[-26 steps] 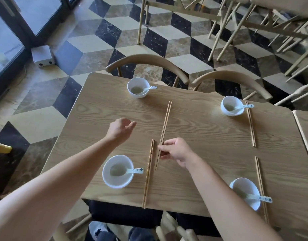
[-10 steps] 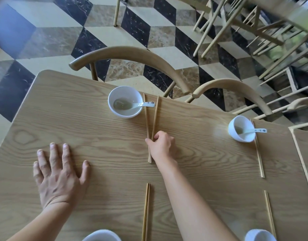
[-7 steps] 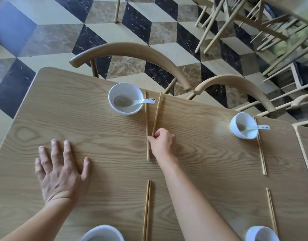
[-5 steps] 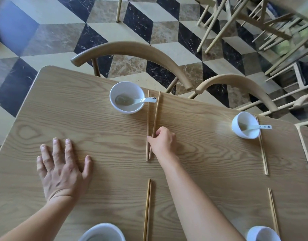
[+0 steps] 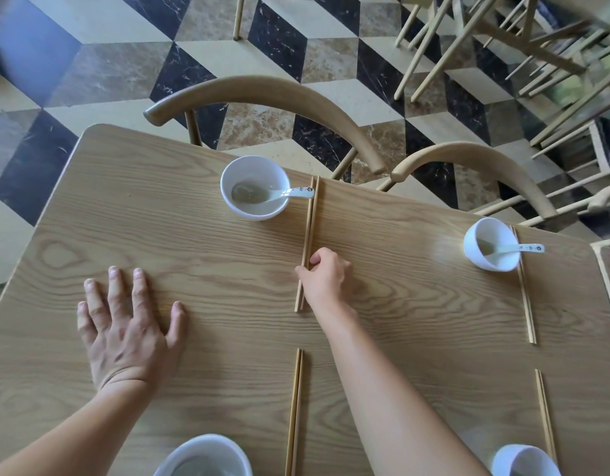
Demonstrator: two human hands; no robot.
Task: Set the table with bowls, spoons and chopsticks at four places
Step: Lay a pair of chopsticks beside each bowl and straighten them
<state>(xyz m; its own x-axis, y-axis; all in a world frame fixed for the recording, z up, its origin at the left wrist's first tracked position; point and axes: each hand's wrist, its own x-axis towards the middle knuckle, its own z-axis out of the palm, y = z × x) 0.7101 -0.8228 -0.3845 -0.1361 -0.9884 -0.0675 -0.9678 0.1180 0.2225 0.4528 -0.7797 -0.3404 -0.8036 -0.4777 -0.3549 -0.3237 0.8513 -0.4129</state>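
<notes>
On the wooden table [image 5: 193,255] a white bowl [image 5: 254,192] with a spoon [image 5: 290,193] stands at the far left place. Right beside it lies a pair of chopsticks [image 5: 309,228], nearly parallel and together. My right hand [image 5: 326,278] pinches their near end with thumb and fingers. My left hand [image 5: 125,324] rests flat, fingers spread, on the bare wood. A second bowl [image 5: 491,243] with a spoon [image 5: 516,249] and chopsticks [image 5: 523,286] stands at the far right. Two near bowls [image 5: 204,456] [image 5: 525,462] are cut off at the bottom, each with chopsticks [image 5: 295,410] [image 5: 545,415] beside it.
Two curved-back wooden chairs [image 5: 269,94] [image 5: 468,159] stand pushed in at the table's far edge. More chair legs [image 5: 468,39] fill the upper right over a chequered tile floor. Another table's edge [image 5: 609,269] shows at the right.
My right hand slid the pair of chopsticks from mid-table up beside the far left bowl and closed the splayed sticks together. My left hand came down flat on the table.
</notes>
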